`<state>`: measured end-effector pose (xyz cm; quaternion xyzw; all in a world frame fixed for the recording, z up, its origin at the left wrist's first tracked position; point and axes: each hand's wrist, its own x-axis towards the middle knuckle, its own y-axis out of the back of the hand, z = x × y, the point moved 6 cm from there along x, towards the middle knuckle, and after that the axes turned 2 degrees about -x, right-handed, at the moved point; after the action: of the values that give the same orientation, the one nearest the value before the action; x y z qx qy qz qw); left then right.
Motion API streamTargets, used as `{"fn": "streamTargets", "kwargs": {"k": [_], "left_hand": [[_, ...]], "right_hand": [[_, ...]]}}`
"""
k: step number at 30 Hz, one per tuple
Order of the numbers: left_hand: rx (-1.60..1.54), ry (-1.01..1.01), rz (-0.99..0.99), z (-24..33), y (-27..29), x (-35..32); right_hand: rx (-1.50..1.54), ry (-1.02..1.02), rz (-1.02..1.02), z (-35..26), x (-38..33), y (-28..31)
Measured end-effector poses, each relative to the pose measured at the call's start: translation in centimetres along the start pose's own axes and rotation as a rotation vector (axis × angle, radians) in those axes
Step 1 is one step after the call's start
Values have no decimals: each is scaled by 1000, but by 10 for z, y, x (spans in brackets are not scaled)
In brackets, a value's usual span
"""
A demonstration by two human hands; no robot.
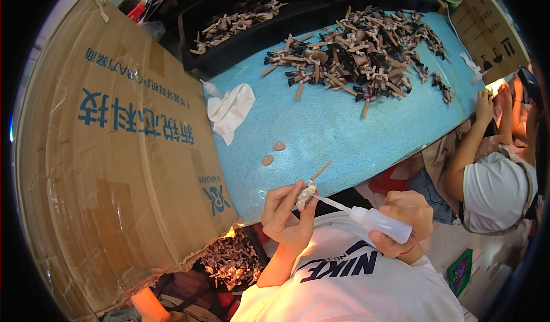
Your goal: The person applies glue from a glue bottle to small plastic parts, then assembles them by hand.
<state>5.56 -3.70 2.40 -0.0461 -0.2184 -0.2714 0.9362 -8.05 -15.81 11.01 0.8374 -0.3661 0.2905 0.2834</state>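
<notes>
My left hand [285,213] holds a small pale doll part [306,194] between its fingertips, just off the near edge of the blue table [321,127]. My right hand [408,220] grips a white squeeze bottle [381,222]. Its thin nozzle [332,203] touches the doll part. A tan stick-like limb [321,170] lies on the table just beyond the left hand.
A big pile of brown and black doll parts [366,53] covers the far table. A white cloth [232,110] and two small tan pieces [274,152] lie nearer. A large cardboard box [109,150] stands at left. Another person [492,179] sits at right. Black trays [240,24] with parts sit behind.
</notes>
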Motion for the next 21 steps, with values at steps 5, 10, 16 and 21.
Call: {"fn": "streamTargets", "kwargs": {"k": [5, 10, 16, 21], "left_hand": [[-23, 25, 3, -2, 1, -1], [-29, 42, 43, -2, 1, -1], [-19, 33, 69, 3, 2, 1], [-30, 49, 64, 3, 3, 0]], "right_hand": [[17, 17, -28, 0, 1, 0], [55, 14, 14, 2, -1, 3], [15, 17, -5, 3, -1, 2], [15, 21, -27, 2, -2, 2]]}}
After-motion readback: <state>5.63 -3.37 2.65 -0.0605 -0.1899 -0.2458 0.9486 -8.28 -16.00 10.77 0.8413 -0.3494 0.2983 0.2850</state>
